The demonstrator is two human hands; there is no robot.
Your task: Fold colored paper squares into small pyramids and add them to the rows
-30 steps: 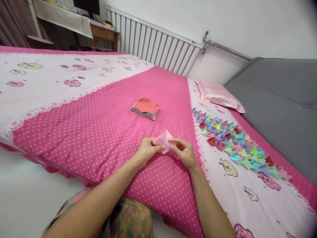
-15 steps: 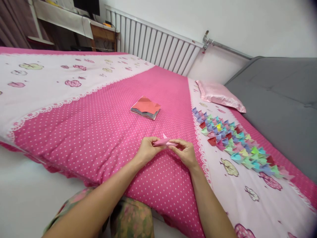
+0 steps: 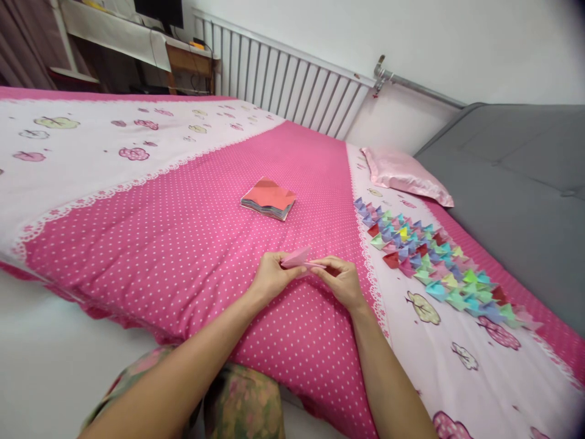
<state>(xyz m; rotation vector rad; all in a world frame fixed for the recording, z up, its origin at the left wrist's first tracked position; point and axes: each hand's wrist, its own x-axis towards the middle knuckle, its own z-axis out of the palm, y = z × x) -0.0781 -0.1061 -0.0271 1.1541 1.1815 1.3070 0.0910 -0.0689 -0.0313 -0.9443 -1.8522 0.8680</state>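
The left hand (image 3: 270, 275) and right hand (image 3: 342, 281) are partly hiding the paper (image 3: 296, 259); the top edge is cropping the monitor (image 3: 159, 11).

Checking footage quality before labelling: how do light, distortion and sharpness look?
All in the head view: soft light, faint sheen on the pink pillow; darkened upper-right corner; left forearm seemingly stretched toward the bottom edge; pink paper too small to read its creases clearly.

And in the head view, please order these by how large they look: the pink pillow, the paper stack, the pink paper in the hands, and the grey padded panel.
1. Grey padded panel
2. Pink pillow
3. Paper stack
4. Pink paper, folded and partly hidden
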